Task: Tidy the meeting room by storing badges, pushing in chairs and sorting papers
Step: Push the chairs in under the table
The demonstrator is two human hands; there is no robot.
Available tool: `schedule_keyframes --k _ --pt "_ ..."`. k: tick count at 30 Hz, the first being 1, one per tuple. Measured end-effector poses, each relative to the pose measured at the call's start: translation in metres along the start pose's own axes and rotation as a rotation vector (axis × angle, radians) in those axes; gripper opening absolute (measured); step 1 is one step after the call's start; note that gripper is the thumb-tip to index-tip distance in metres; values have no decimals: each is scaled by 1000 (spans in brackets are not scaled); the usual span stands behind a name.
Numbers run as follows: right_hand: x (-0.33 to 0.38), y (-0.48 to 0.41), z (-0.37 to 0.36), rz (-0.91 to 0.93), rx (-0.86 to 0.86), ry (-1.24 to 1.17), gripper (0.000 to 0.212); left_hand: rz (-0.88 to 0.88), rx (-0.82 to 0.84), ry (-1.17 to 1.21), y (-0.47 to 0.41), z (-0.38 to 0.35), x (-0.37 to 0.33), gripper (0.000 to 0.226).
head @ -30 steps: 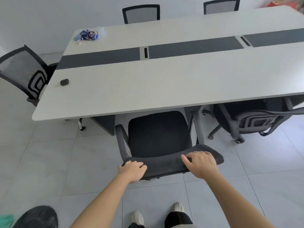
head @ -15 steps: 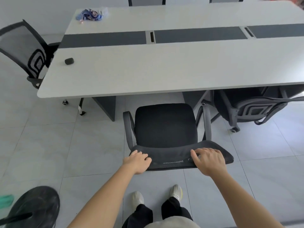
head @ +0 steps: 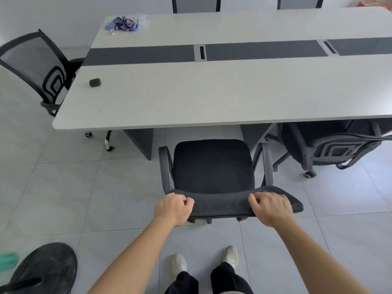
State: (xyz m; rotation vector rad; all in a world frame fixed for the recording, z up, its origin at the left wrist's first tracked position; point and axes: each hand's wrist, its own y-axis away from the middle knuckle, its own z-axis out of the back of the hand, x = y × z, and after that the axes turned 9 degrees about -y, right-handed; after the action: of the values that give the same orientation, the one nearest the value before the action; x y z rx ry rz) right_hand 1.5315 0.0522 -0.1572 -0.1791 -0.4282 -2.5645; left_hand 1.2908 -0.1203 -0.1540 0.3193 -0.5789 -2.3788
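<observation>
Head camera, looking down from a standing person. Both bare arms reach forward to a black office chair [head: 212,166] that faces a long white table [head: 212,98]. The left hand [head: 172,209] grips the left end of the chair's backrest top, fingers curled together over the edge. The right hand [head: 270,209] grips the same edge towards its right end, fingers bent over the front and thumb to the side. The whole seat shows in front of the table's near edge, with both armrests clear of it.

A dark grey strip runs along the middle of the table. At the far left corner lies a tangled pile of blue badge lanyards [head: 124,23]. A small black object [head: 95,82] sits near the left end. A mesh-backed chair [head: 36,64] stands at the table's left end, and another chair [head: 331,149] is partly under the near side, to the right. Two more chair backs [head: 196,4] show beyond the far side.

The floor is pale grey tile. The person's white shoes [head: 179,265] and dark trouser legs appear at the bottom. A round black object [head: 42,268] lies at the lower left.
</observation>
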Motion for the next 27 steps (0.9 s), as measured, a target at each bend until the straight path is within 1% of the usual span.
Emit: schedule_keyframes --k 4,6,7,9,11,12,13,15,16,18,20,24,27 --pt "13 -37 9 16 -17 -28 43 16 -54 -22 -33 12 3 48" --pt "19 -59 12 26 -52 -44 45 47 -123 -27 -51 17 6 52" --pt "23 -70 12 29 -98 -48 47 66 -203 -29 -59 20 8 55" --pt "31 -91 12 15 -200 -78 57 108 -406 -23 -69 23 8 64" --pt "42 -109 8 25 -249 -122 63 166 -479 -15 -77 23 5 73" --pt "47 -113 6 47 -255 -124 62 184 -465 -6 -78 21 4 74" --pt "51 -117 2 82 -250 -106 62 187 -416 -6 -77 18 3 75" --pt "53 -122 -3 154 -233 -67 64 135 -316 -55 -79 17 5 83" --pt "54 -125 -2 174 -215 -73 65 102 -294 -85 -83 22 7 88" --pt "58 -136 8 176 -146 -86 68 61 -283 -123 -96 35 16 94" --pt "68 -142 14 161 -75 -87 73 38 -264 -149 -106 46 27 95" --pt "93 -143 10 161 -6 -84 77 11 -243 -183 -124 56 56 98" --pt "121 -164 16 111 35 -94 77 -18 -241 -150 -153 75 78 99"
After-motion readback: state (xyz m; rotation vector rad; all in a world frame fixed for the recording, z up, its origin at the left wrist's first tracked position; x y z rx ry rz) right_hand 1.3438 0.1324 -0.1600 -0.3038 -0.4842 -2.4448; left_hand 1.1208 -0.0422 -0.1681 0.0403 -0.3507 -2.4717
